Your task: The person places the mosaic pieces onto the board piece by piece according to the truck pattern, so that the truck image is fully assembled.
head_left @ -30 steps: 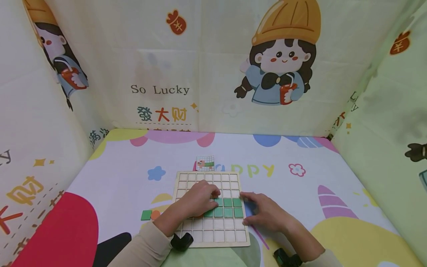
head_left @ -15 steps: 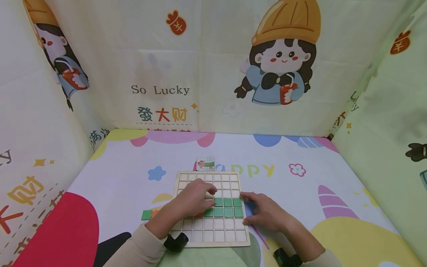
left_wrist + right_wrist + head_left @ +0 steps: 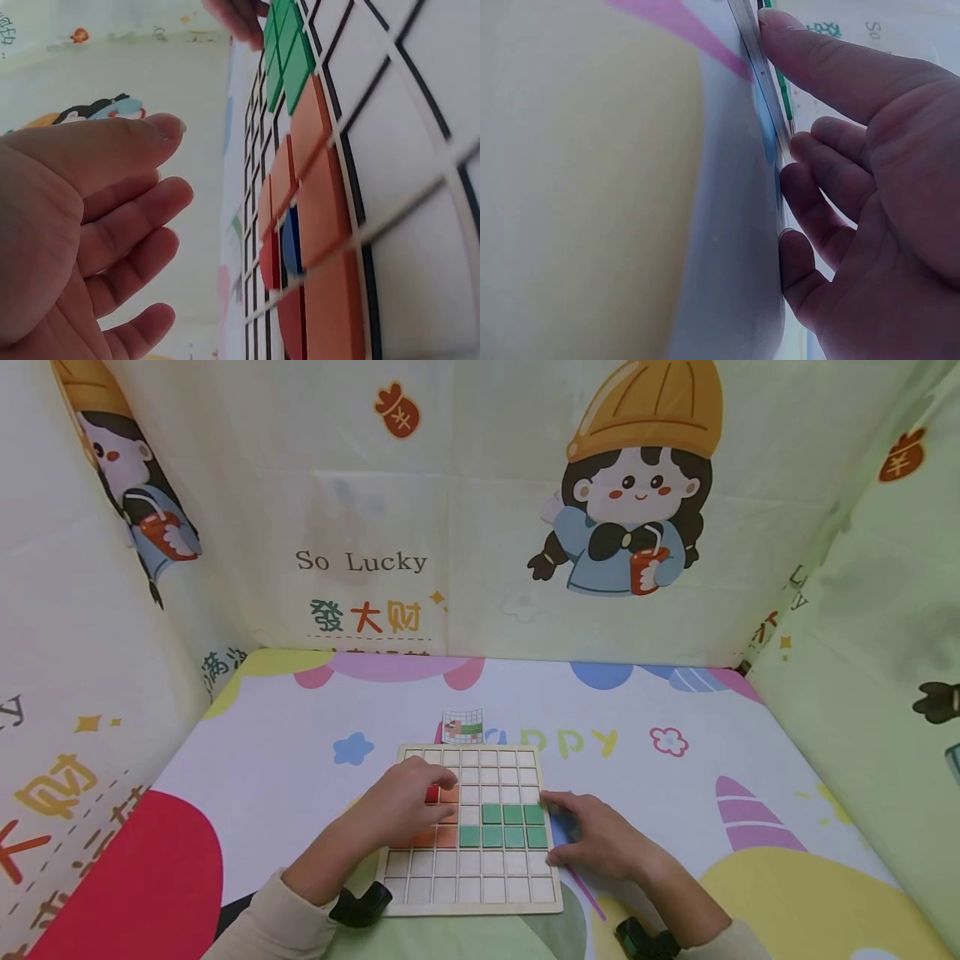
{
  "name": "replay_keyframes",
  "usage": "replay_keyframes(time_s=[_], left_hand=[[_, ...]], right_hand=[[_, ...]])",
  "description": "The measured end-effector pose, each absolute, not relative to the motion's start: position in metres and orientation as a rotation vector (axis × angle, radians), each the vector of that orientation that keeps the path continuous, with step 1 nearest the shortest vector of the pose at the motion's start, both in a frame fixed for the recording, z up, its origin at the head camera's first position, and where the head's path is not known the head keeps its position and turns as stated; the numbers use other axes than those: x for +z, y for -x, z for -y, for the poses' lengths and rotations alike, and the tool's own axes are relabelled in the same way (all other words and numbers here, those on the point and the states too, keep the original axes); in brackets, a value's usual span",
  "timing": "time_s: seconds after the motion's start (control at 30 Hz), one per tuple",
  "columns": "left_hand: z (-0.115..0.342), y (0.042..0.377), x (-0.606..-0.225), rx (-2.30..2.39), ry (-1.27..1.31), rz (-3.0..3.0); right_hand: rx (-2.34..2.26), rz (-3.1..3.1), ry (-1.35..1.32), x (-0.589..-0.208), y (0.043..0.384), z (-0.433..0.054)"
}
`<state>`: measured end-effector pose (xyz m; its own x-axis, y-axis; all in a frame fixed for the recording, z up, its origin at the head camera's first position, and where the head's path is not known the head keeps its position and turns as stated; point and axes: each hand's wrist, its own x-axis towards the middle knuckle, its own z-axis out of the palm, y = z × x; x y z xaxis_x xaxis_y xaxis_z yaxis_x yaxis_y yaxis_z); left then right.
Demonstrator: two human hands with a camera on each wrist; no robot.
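A wooden grid board (image 3: 495,889) lies flat on the table with coloured tiles in its cells. Two rows of green tiles (image 3: 513,826) fill its right side; orange tiles (image 3: 324,210), red pieces (image 3: 292,319) and a blue piece (image 3: 292,240) sit farther left. My left hand (image 3: 408,802) is above the board's left part, fingers loosely bent and nothing between them, hiding some tiles. At the board's right edge, my right hand (image 3: 603,835) touches the rim with thumb and fingertips spread along it. In the right wrist view the thumb rests against the edge.
A small picture card (image 3: 462,727) showing a coloured grid pattern stands just behind the board. The patterned tablecloth (image 3: 285,760) covers the table, with printed cloth walls (image 3: 480,510) at the back and both sides.
My left hand has moved left across the board, away from the green tiles, uncovering orange and red pieces and an unfilled cell. It now covers the loose pieces left of the board. My right hand stays put.
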<state>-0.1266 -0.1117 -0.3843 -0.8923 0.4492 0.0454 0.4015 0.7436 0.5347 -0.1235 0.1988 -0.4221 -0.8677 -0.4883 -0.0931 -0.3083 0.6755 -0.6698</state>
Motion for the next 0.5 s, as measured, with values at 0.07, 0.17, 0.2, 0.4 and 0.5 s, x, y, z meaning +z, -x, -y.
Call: replay_keyframes(time_s=[0.07, 0.17, 0.2, 0.4, 0.5], left_hand=[[0.115, 0.125, -0.384, 0.837, -0.661, -2.861], [0.121, 0.122, -0.383, 0.826, -0.631, -2.88], [0.123, 0.121, -0.383, 0.823, -0.631, -2.887], [0.136, 0.113, -0.383, 0.804, -0.605, -2.945], [0.143, 0.109, -0.383, 0.801, -0.55, -2.959]], right_hand=[[-0.979, -2.625, 0.632, -0.422, 0.124, -0.199], [-0.983, -2.623, 0.627, -0.423, 0.124, -0.199], [-0.985, -2.621, 0.627, -0.423, 0.124, -0.199], [-0.99, -2.621, 0.642, -0.424, 0.125, -0.199], [-0.985, -2.625, 0.648, -0.425, 0.125, -0.199]])
